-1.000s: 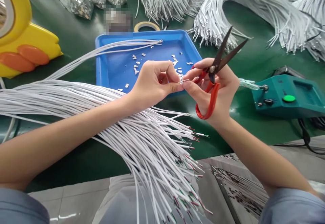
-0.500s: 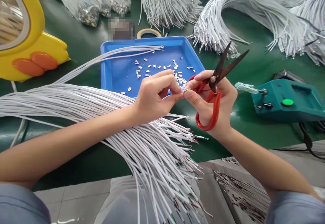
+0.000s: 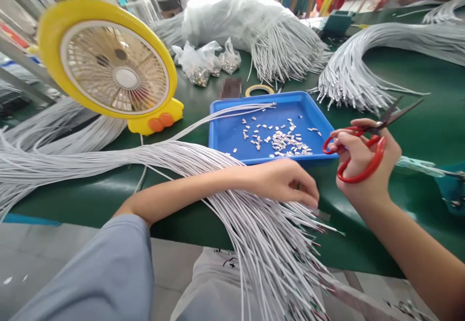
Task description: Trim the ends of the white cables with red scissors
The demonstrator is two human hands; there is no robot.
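Observation:
My left hand (image 3: pixel 286 183) rests palm down on the fanned ends of a large bundle of thin white wires (image 3: pixel 203 175), its fingertips pinched on wire ends near the table edge. My right hand (image 3: pixel 365 166) is held above the green table (image 3: pixel 417 132), gripping red-handled scissors (image 3: pixel 363 151) whose dark blades point up and right, slightly apart. A blue tray (image 3: pixel 225 132) just beyond both hands holds several small white cut-off bits and a few wires lying across it.
A yellow desk fan (image 3: pixel 112 66) stands at the left. More white wire bundles (image 3: pixel 348 69) and small bags of metal parts (image 3: pixel 203 61) lie at the back. A roll of tape (image 3: pixel 258 89) sits behind the tray. A teal device (image 3: pixel 452 185) sits at the right edge.
My left hand dropped from the pinch at the scissors down onto the wire bundle. My right hand moved right with the scissors. The view swung up and left, bringing the fan into sight.

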